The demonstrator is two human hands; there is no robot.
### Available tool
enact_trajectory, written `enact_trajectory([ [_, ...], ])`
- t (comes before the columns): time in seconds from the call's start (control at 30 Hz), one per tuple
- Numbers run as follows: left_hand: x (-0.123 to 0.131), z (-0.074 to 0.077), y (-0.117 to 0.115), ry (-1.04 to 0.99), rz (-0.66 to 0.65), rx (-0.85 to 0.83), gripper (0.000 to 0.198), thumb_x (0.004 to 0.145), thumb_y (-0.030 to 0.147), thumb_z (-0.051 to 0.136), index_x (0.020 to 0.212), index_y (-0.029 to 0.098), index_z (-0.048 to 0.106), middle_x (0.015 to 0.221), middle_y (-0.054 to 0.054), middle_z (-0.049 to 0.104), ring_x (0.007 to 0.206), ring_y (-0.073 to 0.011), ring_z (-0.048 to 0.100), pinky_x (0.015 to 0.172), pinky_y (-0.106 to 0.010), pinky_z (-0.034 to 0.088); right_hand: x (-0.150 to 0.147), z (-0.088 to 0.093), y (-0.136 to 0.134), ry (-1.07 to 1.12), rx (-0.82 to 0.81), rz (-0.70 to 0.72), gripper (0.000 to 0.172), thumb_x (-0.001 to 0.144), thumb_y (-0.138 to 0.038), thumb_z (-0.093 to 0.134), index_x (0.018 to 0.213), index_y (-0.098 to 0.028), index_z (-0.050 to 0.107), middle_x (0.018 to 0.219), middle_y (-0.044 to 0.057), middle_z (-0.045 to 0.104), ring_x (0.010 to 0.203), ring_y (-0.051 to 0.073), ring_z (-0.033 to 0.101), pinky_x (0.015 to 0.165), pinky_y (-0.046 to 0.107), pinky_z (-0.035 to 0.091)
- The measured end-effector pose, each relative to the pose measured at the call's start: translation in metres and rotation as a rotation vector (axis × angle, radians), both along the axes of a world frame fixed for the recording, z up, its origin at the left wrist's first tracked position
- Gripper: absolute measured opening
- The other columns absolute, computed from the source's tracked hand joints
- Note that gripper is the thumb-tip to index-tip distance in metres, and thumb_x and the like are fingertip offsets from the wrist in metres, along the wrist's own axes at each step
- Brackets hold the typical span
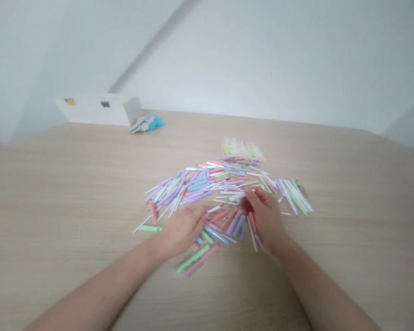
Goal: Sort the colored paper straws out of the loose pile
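Observation:
A pile of slim plastic pen-like parts point(196, 184) in purple, blue, green, red, pink and white is spread over the table, mixed with thin white sticks. My left hand point(184, 227) rests palm down on the pile's near left side, its fingers together and curled, their tips mostly hidden. Near its fingertips lie a white stick and a blue tube point(216, 234). At the right of the pile, my right hand point(266, 218) has its fingers bent in a pinch beside a white piece point(237, 196). Blur hides what, if anything, is between them.
Behind the pile sits a stack of printed packets point(241, 149), pale green and pink. A small row of white, green and purple pieces point(295, 196) lies to the right. Farther back left are a white box point(96, 110) and a grey-and-blue crumpled item point(147, 123), near the wall.

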State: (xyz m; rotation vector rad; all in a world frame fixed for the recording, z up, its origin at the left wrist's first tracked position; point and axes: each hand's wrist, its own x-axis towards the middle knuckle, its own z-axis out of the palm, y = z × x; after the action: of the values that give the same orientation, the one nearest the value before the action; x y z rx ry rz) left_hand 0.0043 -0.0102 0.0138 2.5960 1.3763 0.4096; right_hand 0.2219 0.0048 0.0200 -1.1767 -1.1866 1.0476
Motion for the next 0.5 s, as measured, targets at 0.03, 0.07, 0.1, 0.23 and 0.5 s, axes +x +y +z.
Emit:
enact_trajectory([
  [0.03,0.0000,0.0000,0.0003,-0.003,0.004,-0.007,0.033,0.097,0.030,0.023,0.088,0.020,0.053,0.072,-0.002,0.062,0.071,-0.0186,0.061,0.062,-0.027,0.041,0.0008,-0.0010,0.0016,0.056,-0.001,-0.021,0.029,0.081,-0.042,0.058,0.065,-0.017,0.058,0.055,-0.001,0.059,0.045,0.009,0.049,0.044,0.021,0.038],
  [0.07,0.0000,0.0000,0.0006,-0.003,0.006,-0.013,0.033,0.097,0.030,0.023,0.088,0.020,0.053,0.072,-0.002,0.063,0.071,-0.0188,0.061,0.062,-0.028,0.041,0.0013,-0.0020,0.0033,0.122,-0.005,-0.041,0.027,0.081,-0.041,0.058,0.067,-0.018,0.058,0.055,-0.001,0.059,0.045,0.009,0.050,0.044,0.021,0.038],
  [0.1,0.0001,-0.0001,0.0009,-0.002,0.007,-0.018,0.033,0.097,0.030,0.022,0.088,0.020,0.053,0.072,-0.002,0.063,0.071,-0.0190,0.061,0.062,-0.028,0.041,0.0015,-0.0029,0.0049,0.194,-0.015,-0.057,0.026,0.081,-0.040,0.057,0.068,-0.018,0.057,0.056,-0.001,0.060,0.046,0.010,0.052,0.044,0.021,0.040],
  [0.23,0.0001,-0.0005,0.0016,-0.003,0.009,-0.032,0.033,0.097,0.031,0.021,0.088,0.020,0.052,0.072,-0.002,0.062,0.071,-0.0192,0.061,0.063,-0.028,0.040,0.0005,-0.0046,0.0089,0.418,-0.139,-0.064,0.017,0.079,-0.035,0.053,0.072,-0.020,0.055,0.056,-0.001,0.063,0.048,0.013,0.058,0.045,0.023,0.046],
  [0.5,-0.0009,-0.0030,0.0020,-0.013,0.005,-0.062,0.034,0.098,0.032,0.020,0.089,0.021,0.051,0.077,-0.002,0.063,0.076,-0.0200,0.061,0.065,-0.029,0.039,-0.0077,-0.0098,0.0044,0.514,-0.334,0.166,0.015,0.077,-0.030,0.053,0.068,-0.018,0.057,0.056,0.000,0.062,0.045,0.014,0.057,0.042,0.025,0.047],
])
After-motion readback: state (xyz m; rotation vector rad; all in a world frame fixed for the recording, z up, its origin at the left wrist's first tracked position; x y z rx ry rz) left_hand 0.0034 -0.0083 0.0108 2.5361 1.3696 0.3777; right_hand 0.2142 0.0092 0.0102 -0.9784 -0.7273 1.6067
